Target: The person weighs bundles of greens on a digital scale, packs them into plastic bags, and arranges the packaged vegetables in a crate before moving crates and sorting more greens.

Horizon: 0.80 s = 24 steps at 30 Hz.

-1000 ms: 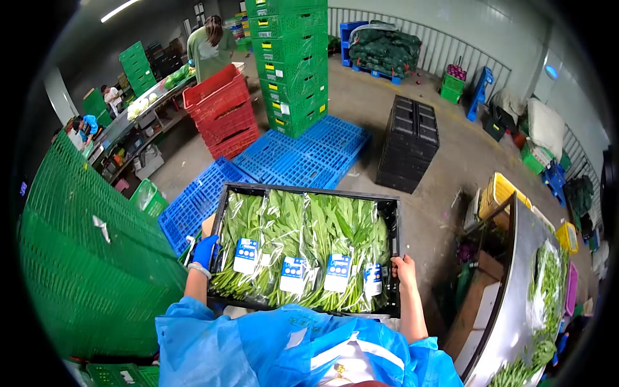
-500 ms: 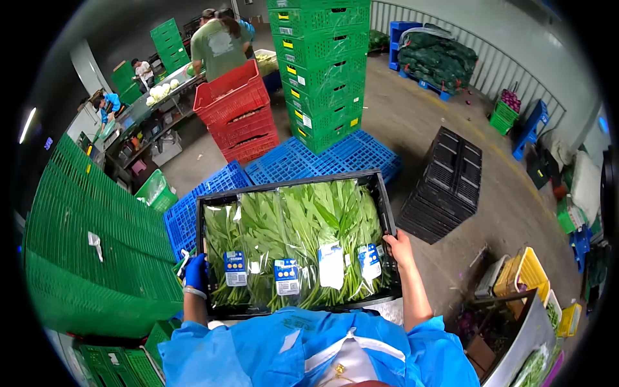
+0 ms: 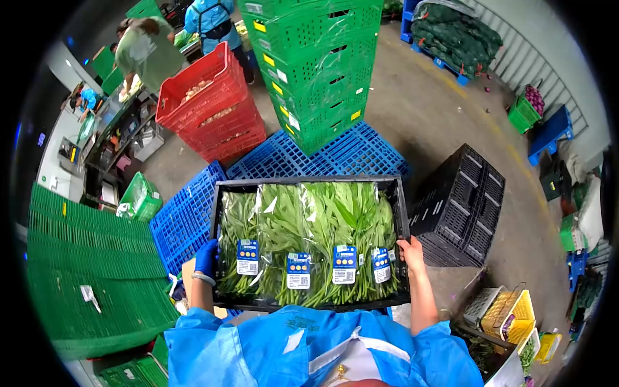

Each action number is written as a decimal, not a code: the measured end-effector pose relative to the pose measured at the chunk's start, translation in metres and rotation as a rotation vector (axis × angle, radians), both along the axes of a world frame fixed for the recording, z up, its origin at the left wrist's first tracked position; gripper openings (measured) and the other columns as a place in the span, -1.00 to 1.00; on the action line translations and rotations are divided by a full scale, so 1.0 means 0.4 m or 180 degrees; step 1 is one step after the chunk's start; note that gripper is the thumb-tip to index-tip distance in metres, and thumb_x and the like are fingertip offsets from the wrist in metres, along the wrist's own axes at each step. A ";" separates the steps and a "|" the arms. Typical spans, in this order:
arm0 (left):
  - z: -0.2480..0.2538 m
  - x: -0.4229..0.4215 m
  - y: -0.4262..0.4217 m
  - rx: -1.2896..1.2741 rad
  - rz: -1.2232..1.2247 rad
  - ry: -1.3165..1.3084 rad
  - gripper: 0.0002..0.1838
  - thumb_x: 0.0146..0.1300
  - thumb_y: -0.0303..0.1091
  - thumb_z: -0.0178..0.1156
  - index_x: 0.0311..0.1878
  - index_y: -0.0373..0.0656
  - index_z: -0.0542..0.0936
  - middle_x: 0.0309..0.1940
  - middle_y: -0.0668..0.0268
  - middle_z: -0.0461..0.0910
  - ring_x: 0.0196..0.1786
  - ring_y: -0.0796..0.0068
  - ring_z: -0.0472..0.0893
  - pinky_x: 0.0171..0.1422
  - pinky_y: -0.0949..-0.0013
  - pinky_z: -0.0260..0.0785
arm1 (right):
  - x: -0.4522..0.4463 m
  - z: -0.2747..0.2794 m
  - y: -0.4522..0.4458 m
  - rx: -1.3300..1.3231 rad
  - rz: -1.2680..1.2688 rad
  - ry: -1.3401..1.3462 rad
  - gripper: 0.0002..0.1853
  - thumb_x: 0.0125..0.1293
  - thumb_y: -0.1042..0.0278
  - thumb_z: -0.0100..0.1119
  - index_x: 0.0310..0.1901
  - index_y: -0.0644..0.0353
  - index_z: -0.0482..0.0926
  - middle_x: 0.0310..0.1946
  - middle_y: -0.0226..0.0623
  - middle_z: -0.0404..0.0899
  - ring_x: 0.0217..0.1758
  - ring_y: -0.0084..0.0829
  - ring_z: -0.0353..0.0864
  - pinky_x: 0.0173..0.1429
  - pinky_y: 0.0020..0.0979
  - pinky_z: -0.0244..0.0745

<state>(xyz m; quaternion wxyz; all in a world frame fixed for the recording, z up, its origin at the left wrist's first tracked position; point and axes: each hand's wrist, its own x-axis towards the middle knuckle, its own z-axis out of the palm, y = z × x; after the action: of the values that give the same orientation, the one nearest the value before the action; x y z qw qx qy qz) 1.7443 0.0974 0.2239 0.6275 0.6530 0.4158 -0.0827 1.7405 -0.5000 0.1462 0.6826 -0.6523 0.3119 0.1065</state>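
A black crate [image 3: 311, 307] is held level in front of my body. Inside it lie several clear bags of leafy green vegetables [image 3: 335, 213], stems toward me, with blue and white labels [image 3: 344, 264]. My left hand [image 3: 206, 258], in a blue glove, is closed on the crate's left side. Bare, my right hand [image 3: 411, 253] grips the right side, its fingers partly hidden by the wall.
Blue pallets [image 3: 258, 158] lie ahead under tall green crates [image 3: 316, 71]. Red crates [image 3: 209, 109] stand left of them, folded black crates [image 3: 459, 206] to the right. Green crates [image 3: 97, 277] fill the left side. Two people [image 3: 148, 51] [image 3: 213, 22] work behind.
The view has shifted, bringing the pallets and green stack closer. The metal table at right has slid mostly out of view. Both hands still hold the crate. A person in blue now shows behind.
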 end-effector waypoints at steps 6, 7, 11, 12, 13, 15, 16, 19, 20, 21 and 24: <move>-0.021 0.200 -0.125 0.0046 0.0172 0.0005 -0.85 0.28 -0.18 0.16 -0.36 0.01 0.53 -0.59 0.51 0.43 -0.59 0.69 0.32 -0.49 0.60 0.14 | 0.265 -0.048 -0.084 0.0192 0.0258 0.0329 -0.93 0.23 0.42 0.12 -0.27 0.16 0.48 -0.64 -0.57 0.33 -0.69 -0.71 0.22 -0.62 -0.56 0.10; -0.025 0.225 -0.150 0.0076 0.0232 0.0004 -0.85 0.28 -0.18 0.16 -0.36 0.01 0.52 -0.59 0.51 0.43 -0.59 0.68 0.33 -0.50 0.59 0.14 | 0.326 -0.058 -0.108 0.0214 0.0321 0.0382 -0.93 0.23 0.42 0.12 -0.27 0.16 0.48 -0.64 -0.57 0.33 -0.69 -0.71 0.21 -0.62 -0.55 0.10; -0.013 0.294 -0.258 0.0475 0.0787 0.0165 -0.79 0.25 -0.16 0.18 -0.47 0.00 0.53 -0.64 0.48 0.43 -0.64 0.61 0.35 -0.54 0.52 0.16 | 0.522 -0.201 -0.189 0.0239 0.0612 0.0185 -0.89 0.22 0.39 0.13 -0.24 0.17 0.50 -0.65 -0.56 0.34 -0.69 -0.70 0.22 -0.62 -0.54 0.11; -0.003 0.304 -0.290 0.0622 0.0863 0.0265 -0.78 0.24 -0.17 0.19 -0.49 -0.01 0.53 -0.65 0.47 0.44 -0.65 0.60 0.36 -0.56 0.50 0.16 | 0.566 -0.234 -0.209 0.0328 0.0629 0.0241 -0.86 0.21 0.38 0.15 -0.21 0.19 0.50 -0.65 -0.54 0.32 -0.69 -0.69 0.24 -0.62 -0.53 0.09; -0.005 0.319 -0.316 0.0766 0.0934 0.0328 -0.76 0.23 -0.18 0.20 -0.52 -0.02 0.53 -0.66 0.46 0.44 -0.67 0.58 0.36 -0.59 0.49 0.15 | 0.613 -0.254 -0.228 0.0192 0.0777 0.0335 -0.83 0.20 0.36 0.16 -0.20 0.21 0.51 -0.64 -0.51 0.35 -0.67 -0.65 0.28 -0.59 -0.50 0.13; -0.041 0.358 -0.348 0.0556 0.0883 0.0252 -0.80 0.22 -0.21 0.21 -0.48 -0.05 0.53 -0.66 0.44 0.45 -0.69 0.56 0.37 -0.62 0.47 0.14 | 0.712 -0.272 -0.279 -0.0088 0.1029 0.0540 -0.77 0.17 0.32 0.19 -0.18 0.23 0.51 -0.61 -0.44 0.40 -0.61 -0.58 0.37 -0.53 -0.44 0.21; -0.057 0.378 -0.373 0.0562 0.0880 0.0207 -0.81 0.23 -0.22 0.21 -0.46 -0.05 0.53 -0.65 0.43 0.45 -0.68 0.55 0.38 -0.61 0.48 0.16 | 0.744 -0.286 -0.302 -0.0361 0.1246 0.0595 -0.66 0.15 0.24 0.22 -0.10 0.25 0.49 -0.48 -0.32 0.48 -0.44 -0.44 0.46 -0.34 -0.36 0.29; -0.104 0.413 -0.448 0.0275 0.1043 0.0376 -0.83 0.27 -0.21 0.19 -0.40 -0.03 0.53 -0.65 0.44 0.44 -0.64 0.54 0.42 -0.57 0.51 0.21 | 0.795 -0.266 -0.348 -0.0640 0.1571 0.0828 -0.42 0.12 0.15 0.25 0.12 0.32 0.41 -0.12 -0.05 0.57 -0.07 -0.22 0.57 -0.03 -0.27 0.40; -0.111 0.441 -0.487 0.0315 0.0818 0.0509 -0.83 0.29 -0.20 0.18 -0.38 -0.02 0.53 -0.64 0.44 0.45 -0.60 0.54 0.44 -0.53 0.51 0.24 | 0.797 -0.317 -0.365 -0.0825 0.1485 0.0901 -0.27 0.11 0.11 0.25 0.26 0.38 0.32 0.12 0.08 0.48 0.16 -0.13 0.49 0.15 -0.26 0.36; -0.122 0.477 -0.533 0.0249 0.0909 0.0650 -0.84 0.29 -0.19 0.18 -0.36 -0.01 0.54 -0.64 0.43 0.45 -0.59 0.55 0.44 -0.52 0.51 0.27 | 0.801 -0.396 -0.393 -0.0871 0.1507 0.0939 -0.13 0.09 0.08 0.25 0.35 0.43 0.18 0.23 0.16 0.38 0.29 -0.08 0.40 0.28 -0.27 0.29; -0.243 0.520 -0.550 0.0100 0.0897 0.1134 -0.82 0.26 -0.15 0.22 -0.37 0.00 0.54 -0.63 0.44 0.46 -0.59 0.54 0.45 -0.50 0.52 0.29 | 0.858 -0.432 -0.473 -0.0848 0.1583 0.0961 -0.16 0.06 0.06 0.25 0.32 0.40 0.24 0.17 0.19 0.42 0.25 -0.01 0.43 0.27 -0.24 0.30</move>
<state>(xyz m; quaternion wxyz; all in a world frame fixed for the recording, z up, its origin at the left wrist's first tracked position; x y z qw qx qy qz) 1.9521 -0.1226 0.1268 0.5393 0.5732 0.6084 -0.1018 2.0836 -0.6893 -0.0267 0.4902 -0.7690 0.2519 0.3240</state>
